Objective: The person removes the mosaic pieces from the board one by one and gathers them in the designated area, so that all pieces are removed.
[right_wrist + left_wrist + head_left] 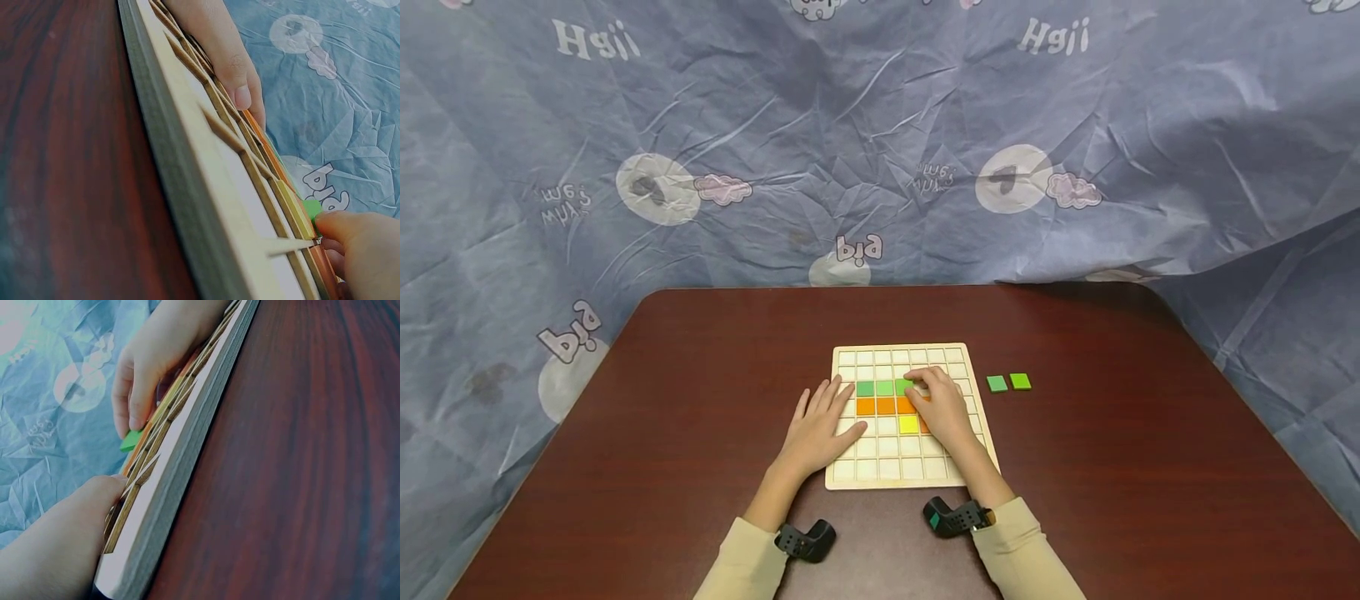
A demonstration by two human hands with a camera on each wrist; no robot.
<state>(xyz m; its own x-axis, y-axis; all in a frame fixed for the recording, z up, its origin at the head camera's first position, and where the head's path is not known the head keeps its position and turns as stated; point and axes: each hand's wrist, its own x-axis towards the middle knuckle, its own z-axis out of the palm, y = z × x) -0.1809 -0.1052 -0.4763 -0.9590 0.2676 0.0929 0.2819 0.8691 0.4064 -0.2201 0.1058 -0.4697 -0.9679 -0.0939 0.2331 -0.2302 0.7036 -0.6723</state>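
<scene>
A pale wooden grid board lies on the table, its square cells framed by thin raised strips. My left hand rests on its left edge with the fingers spread. Over the board, my right hand pinches a bright green square tile between thumb and fingertips. In the left wrist view that green tile sits tilted above the grid strips. Left of it are two green tiles in cells, the nearer one a light green tile. Below runs a row of orange tiles, then a yellow tile. The right hand partly hides other orange tiles.
Two loose tiles, a teal-green tile and a bright green tile, lie on the table right of the board. The dark reddish-brown table reaches back to a hanging grey-blue printed cloth. Each wrist wears a black camera band.
</scene>
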